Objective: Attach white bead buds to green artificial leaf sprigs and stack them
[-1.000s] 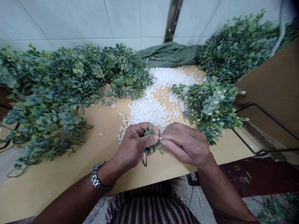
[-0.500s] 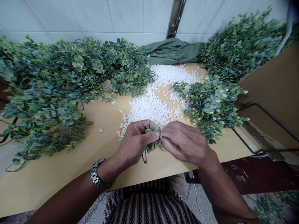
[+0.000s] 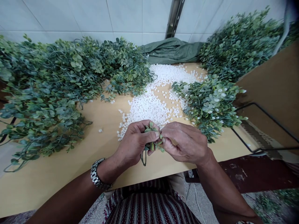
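Note:
My left hand [image 3: 135,142], a metal watch on its wrist, is closed around a small artificial green leaf sprig [image 3: 152,145] above the near edge of the wooden table [image 3: 58,174]. My right hand [image 3: 185,141] pinches at the sprig's tip, fingertips meeting my left thumb. What sits between those fingertips is too small to make out. Just beyond my hands lies a spread of small white beads [image 3: 151,105].
A big heap of green sprigs [image 3: 53,90] covers the table's left. A smaller heap dotted with white beads [image 3: 210,102] lies on the right, with more foliage [image 3: 240,46] behind it. A green cloth [image 3: 170,51] lies by the tiled wall. A black wire frame [image 3: 263,130] stands right.
My hands stay together on the sprig, with only small finger shifts. The view has tilted slightly.

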`<state>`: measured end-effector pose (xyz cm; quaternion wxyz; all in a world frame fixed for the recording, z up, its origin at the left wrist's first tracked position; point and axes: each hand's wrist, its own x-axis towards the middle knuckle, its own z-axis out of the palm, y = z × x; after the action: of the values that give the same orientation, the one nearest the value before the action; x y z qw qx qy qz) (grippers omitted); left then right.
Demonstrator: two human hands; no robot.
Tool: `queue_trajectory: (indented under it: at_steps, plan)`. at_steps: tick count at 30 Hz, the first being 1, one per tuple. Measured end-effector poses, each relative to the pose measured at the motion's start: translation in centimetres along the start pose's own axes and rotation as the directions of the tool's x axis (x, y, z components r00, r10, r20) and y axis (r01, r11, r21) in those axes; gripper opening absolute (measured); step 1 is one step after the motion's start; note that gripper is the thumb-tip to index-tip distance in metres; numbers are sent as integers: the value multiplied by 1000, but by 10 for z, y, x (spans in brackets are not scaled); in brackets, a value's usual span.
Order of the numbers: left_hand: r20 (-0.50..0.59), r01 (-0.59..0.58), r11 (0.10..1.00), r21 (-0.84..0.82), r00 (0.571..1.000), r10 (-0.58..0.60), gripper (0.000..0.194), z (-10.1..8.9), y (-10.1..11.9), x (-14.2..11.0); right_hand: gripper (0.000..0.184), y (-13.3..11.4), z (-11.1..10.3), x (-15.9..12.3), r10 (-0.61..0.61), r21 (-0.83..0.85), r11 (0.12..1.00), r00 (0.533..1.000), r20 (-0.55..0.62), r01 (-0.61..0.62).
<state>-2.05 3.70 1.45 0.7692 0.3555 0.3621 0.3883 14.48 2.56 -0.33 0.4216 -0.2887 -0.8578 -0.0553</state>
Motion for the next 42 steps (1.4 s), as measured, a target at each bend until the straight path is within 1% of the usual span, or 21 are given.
queue_trajectory:
  at_steps: [4,7,10,13,14,15,16,18,19,21,24,26,28,31,33,35,37,38,39,40,42]
  plan:
    - [24,-5,1000,10,1000,5,14,0,-1,-1,19,0,2,0,2,13,1000,1000,-23,-2]
    - [23,-33,996,81,999,31,13,-2,-1,1,18,0,1,0,18,30,999,1000,-19,-17]
    - [-36,-56,983,172,997,63,11,-6,4,3,22,3,-6,-3,94,79,993,995,-24,-92]
    - [-105,-68,975,214,990,92,18,-10,11,4,20,9,-14,-11,209,57,977,977,-44,-206]
    - [-113,-66,972,227,989,94,21,-11,13,4,16,12,-16,-14,246,22,969,969,-18,-245]
    - [-119,-63,970,237,988,93,23,-13,14,3,12,14,-16,-17,281,-16,960,959,34,-281]
    - [-125,-61,969,241,988,94,23,-15,15,3,9,15,-15,-20,307,-48,952,945,108,-304]
    - [-151,-66,973,220,983,101,22,-18,14,1,10,16,-11,-23,325,-74,946,908,264,-317]
    - [-166,-75,977,202,980,110,22,-20,13,0,12,15,-7,-24,316,-73,948,892,324,-309]
    - [-191,-92,980,176,974,126,24,-23,11,-2,15,14,2,-21,278,-75,959,870,407,-272]
    - [-241,-80,985,151,964,115,26,-28,8,-2,20,14,17,-16,203,-122,979,848,489,-163]
    - [-273,-53,989,136,958,89,24,-30,6,-3,21,15,26,-15,155,-171,982,848,507,-77]
    - [-283,-33,993,116,957,65,20,-31,5,-4,20,16,32,-15,120,-207,978,859,498,-17]
    - [-272,-35,995,89,961,59,16,-33,4,-6,21,15,34,-18,112,-244,970,866,487,12]
    - [-263,-34,996,84,963,55,16,-33,3,-7,21,13,32,-19,127,-249,968,870,477,-5]
    - [-237,-31,996,85,970,50,14,-33,2,-8,19,10,27,-20,159,-189,979,879,450,-80]
    - [-185,-29,996,81,982,44,11,-34,0,-9,17,8,22,-19,221,-57,974,886,407,-217]
    - [-156,-29,997,74,987,40,11,-34,-1,-10,16,6,19,-19,269,18,954,882,386,-299]
    - [-130,-27,998,64,991,36,12,-34,-2,-10,15,5,17,-18,328,89,919,870,368,-384]
    - [-114,-24,998,53,993,30,13,-34,-2,-10,13,3,15,-17,393,154,870,848,356,-468]
    - [-105,-20,999,38,994,24,15,-33,-3,-10,10,0,13,-16,515,282,740,785,344,-610]
